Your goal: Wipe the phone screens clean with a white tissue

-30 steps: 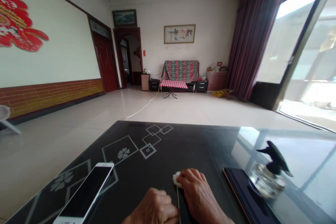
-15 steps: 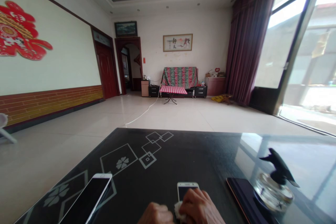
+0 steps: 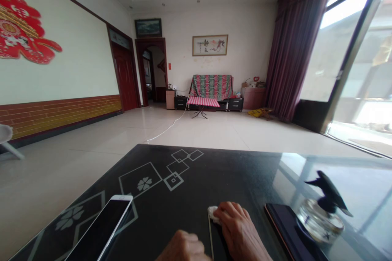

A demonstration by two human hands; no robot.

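A phone with a pale edge and dark screen (image 3: 216, 239) lies on the black table in front of me. My right hand (image 3: 237, 228) is closed over a crumpled white tissue (image 3: 213, 214), pressed on the phone's top end and covering much of it. Close by the phone's lower left side, my left hand (image 3: 185, 246) has its fingers curled. Whatever those fingers hold, if anything, is hidden from view.
A larger white phone (image 3: 102, 228) lies to the left on the black table (image 3: 232, 179). A dark phone (image 3: 288, 228) and a clear pump bottle (image 3: 321, 220) with a black spray head are on the right. A checked folding table (image 3: 203, 101) stands across the room.
My right hand has moved the tissue up to the top of the phone, which now hides its white top edge. The left hand stays low beside it. The view has shifted slightly.
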